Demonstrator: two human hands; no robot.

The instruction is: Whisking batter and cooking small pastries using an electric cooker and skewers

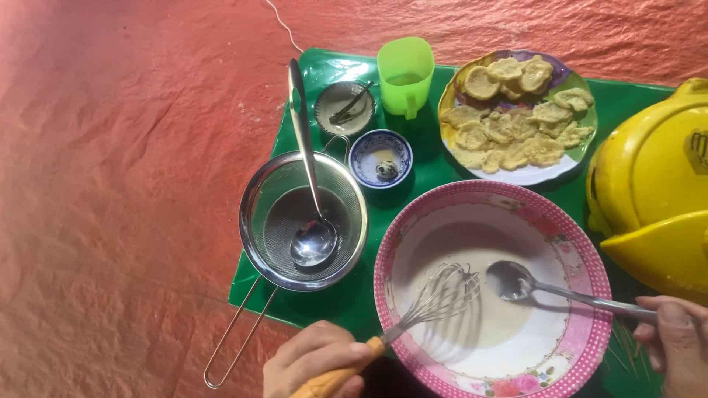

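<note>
Pale batter (501, 324) is lying in the pink-rimmed round bowl (590, 258) on the green mat (339, 302). Left hand (317, 361) is gripping a wooden-handled wire whisk (435, 298) in it; right hand (678, 343) is pinching a metal spoon (516, 280) there. Nearby, a steel ladle (310, 236) is resting in a mesh strainer (254, 243).

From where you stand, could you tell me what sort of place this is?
Probably a makeshift home cooking spot at floor level: a green mat lies on a red tarp, holding a pink batter bowl, a strainer and a plate of fried pieces.
</note>
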